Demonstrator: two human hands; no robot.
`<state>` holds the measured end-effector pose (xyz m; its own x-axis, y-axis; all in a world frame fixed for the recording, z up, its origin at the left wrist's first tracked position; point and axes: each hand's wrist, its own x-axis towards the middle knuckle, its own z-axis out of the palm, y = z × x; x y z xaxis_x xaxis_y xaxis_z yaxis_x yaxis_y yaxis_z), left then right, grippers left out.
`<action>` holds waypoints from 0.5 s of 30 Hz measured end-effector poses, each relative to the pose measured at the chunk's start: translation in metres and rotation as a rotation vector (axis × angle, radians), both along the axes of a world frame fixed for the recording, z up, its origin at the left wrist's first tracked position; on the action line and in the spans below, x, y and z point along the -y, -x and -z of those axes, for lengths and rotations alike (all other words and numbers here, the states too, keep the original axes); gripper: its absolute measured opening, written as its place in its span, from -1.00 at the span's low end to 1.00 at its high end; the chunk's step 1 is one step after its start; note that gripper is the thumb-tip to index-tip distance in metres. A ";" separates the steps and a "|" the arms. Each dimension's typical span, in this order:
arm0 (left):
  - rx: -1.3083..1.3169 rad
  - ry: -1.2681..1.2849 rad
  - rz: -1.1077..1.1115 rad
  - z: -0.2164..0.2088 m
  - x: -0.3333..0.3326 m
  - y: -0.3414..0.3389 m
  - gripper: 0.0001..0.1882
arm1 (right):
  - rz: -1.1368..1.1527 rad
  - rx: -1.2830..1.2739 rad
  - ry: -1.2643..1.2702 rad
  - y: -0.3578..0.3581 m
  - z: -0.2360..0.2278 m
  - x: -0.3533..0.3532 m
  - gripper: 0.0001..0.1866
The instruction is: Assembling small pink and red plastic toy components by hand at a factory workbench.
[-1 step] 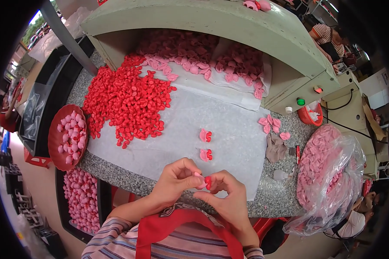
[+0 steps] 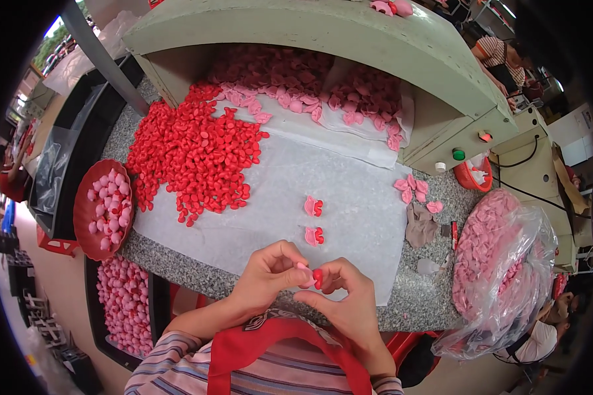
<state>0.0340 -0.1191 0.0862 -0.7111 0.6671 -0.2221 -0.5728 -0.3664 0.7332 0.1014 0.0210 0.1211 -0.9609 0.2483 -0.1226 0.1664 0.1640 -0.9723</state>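
My left hand (image 2: 273, 271) pinches a small pink rubbery piece (image 2: 304, 275) between thumb and fingers, close to the table's front edge. Against it sits a glossy red piece (image 2: 318, 279), held at the fingertips of my right hand (image 2: 346, 294), whose thumb stands a little apart below. The fingers partly cover where the two pieces meet. Just beyond my hands, two joined pink-and-red pieces, a farther one (image 2: 313, 207) and a nearer one (image 2: 314, 236), lie in line on a white sheet (image 2: 270, 191).
A big heap of red pieces (image 2: 204, 151) covers the sheet's left side. Pink pieces fill a pale green open-fronted machine (image 2: 323, 29) behind. At left are a red bowl (image 2: 80, 227) and a black crate (image 2: 97, 329); at right, a plastic bag of pink pieces (image 2: 487, 263).
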 end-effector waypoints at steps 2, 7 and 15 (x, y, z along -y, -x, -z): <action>-0.032 0.011 0.008 0.002 0.000 -0.001 -0.88 | -0.066 0.063 -0.151 0.004 0.000 -0.003 -0.71; -0.180 0.097 0.024 -0.003 0.004 0.001 -0.87 | -0.098 -0.029 -0.262 0.009 -0.003 -0.003 -0.69; -0.033 -0.010 0.015 -0.003 0.003 0.000 -0.85 | 0.073 -0.524 -0.652 0.004 0.024 0.004 -0.71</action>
